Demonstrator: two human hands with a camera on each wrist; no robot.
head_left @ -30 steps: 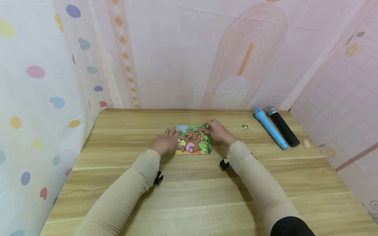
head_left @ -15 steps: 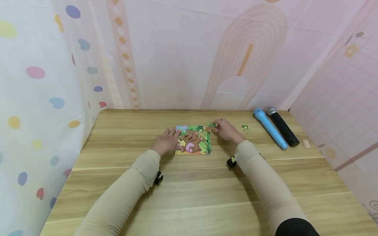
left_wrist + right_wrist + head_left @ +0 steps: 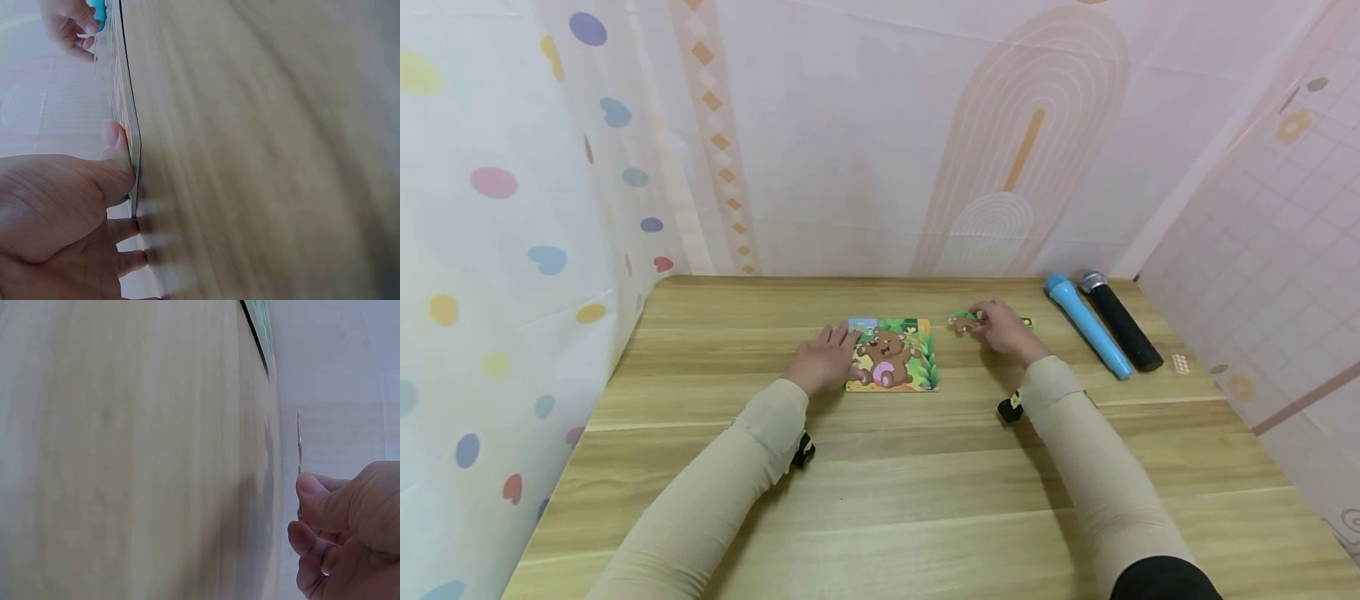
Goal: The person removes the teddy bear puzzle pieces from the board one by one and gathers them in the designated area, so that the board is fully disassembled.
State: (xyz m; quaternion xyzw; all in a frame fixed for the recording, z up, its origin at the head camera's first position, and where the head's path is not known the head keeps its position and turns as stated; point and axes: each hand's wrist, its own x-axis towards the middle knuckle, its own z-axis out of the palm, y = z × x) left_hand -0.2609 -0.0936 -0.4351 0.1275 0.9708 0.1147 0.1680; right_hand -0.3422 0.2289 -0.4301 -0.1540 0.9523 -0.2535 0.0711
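Note:
A bear jigsaw puzzle (image 3: 892, 357) lies on a thin board at the middle of the table. My left hand (image 3: 822, 360) rests at its left edge; in the left wrist view the thumb (image 3: 119, 147) presses on the board's edge while the other fingers reach the tabletop. To the right of the board, my right hand (image 3: 1006, 329) pinches a brown and green puzzle piece (image 3: 961, 322). The right wrist view shows this piece (image 3: 299, 440) edge-on between thumb and fingers, above the table. Where it came from, the puzzle's upper right corner shows an orange-tan patch.
Another green puzzle piece (image 3: 1027, 322) shows partly behind the right hand. A blue microphone (image 3: 1088, 327) and a black microphone (image 3: 1122, 325) lie side by side at the back right, near a small dotted item (image 3: 1181, 364). Printed cloth (image 3: 850, 167) hangs along the table's back edge.
My right hand has lifted the piece off the puzzle's upper right corner and carried it rightward, now partly covering the loose green piece. The left hand has stayed in place.

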